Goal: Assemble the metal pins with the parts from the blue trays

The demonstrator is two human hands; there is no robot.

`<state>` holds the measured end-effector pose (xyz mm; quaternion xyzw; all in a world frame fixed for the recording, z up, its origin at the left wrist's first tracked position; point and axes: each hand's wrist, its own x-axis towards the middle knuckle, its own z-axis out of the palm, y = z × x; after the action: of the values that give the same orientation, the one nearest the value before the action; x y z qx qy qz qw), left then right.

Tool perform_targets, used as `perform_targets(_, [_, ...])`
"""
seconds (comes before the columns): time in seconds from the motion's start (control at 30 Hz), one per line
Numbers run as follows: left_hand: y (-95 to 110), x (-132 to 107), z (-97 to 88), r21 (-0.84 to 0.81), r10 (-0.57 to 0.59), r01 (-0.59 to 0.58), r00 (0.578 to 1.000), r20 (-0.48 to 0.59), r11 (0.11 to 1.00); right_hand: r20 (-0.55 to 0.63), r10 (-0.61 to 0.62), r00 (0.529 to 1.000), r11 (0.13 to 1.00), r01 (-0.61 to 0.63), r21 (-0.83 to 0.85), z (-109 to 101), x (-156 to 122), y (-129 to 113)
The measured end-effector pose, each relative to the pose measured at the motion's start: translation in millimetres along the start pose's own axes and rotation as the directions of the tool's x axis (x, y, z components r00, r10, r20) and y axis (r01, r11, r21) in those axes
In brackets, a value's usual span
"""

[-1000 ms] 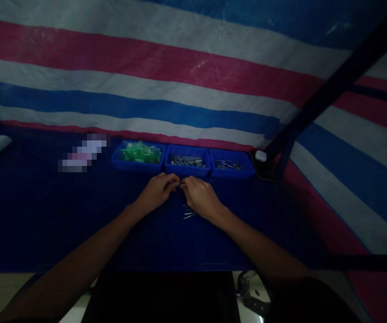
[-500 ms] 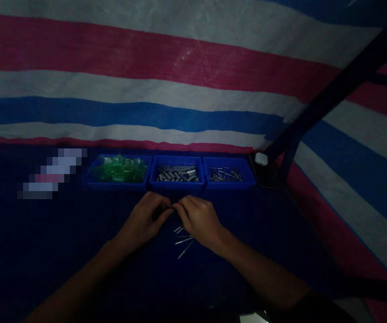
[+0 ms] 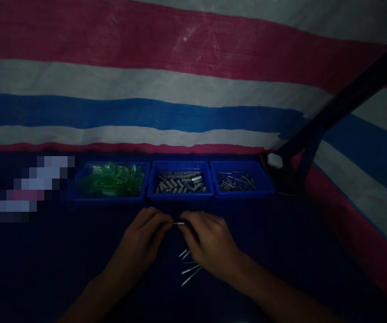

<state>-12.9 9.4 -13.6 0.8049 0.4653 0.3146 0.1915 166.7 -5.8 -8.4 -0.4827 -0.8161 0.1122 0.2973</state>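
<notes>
Between my two hands, a small thin metal pin (image 3: 179, 223) shows lying level, with a brighter, thicker part toward the right. My left hand (image 3: 142, 237) pinches its left end with thumb and forefinger. My right hand (image 3: 210, 240) closes on the right end, and its fingers hide the rest of it. Beneath my right hand several loose metal pins (image 3: 189, 270) lie on the dark blue table, partly covered by the hand. Both hands are just in front of the middle blue bin (image 3: 180, 196).
The middle bin holds short metal cylinders (image 3: 180, 183). A left blue bin (image 3: 112, 198) contains green plastic bags (image 3: 112, 179); a right blue bin (image 3: 247, 194) contains thin metal pins (image 3: 235, 181). A white case (image 3: 275, 160) sits near a dark frame post (image 3: 309, 154). Striped sheeting (image 3: 180, 112) hangs behind.
The view has shifted, so bins and hands appear lower and larger. My fingertips have drawn slightly apart, and the metal pin between them now shows.
</notes>
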Motion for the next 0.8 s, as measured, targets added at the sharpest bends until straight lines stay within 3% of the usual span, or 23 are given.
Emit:
perform_targets(0.13, [-1.6,-1.4,-0.3,-0.005,-0.057,0.057,0.998,-0.001,0.998,0.052,-0.019,0.998,0.999,0.017,0.036,-2.2,-1.2,0.5])
perform_targets(0.3, [-2.0,0.4,-2.0,-0.021,-0.114,0.114,0.993,0.013,0.993,0.072,0.042,0.997,0.992,-0.05,0.118,1.1,-1.1,2.6])
perform_targets(0.43, [1.1,2.3,-3.2,-0.043,-0.099,0.1,0.995,0.024,0.994,0.092,0.055,0.994,0.984,-0.07,0.165,2.5,-0.4,4.3])
perform_targets(0.6, [7.3,4.3,-8.3,-0.048,-0.109,0.116,0.986,0.13,0.992,0.062,0.056,0.996,0.977,-0.067,0.2,1.4,-3.8,4.5])
perform_targets(0.8, [8.9,3.6,-9.9,-0.086,-0.118,0.133,0.981,0.154,0.987,0.0,0.027,1.0,0.982,-0.027,0.186,3.4,-0.8,2.8])
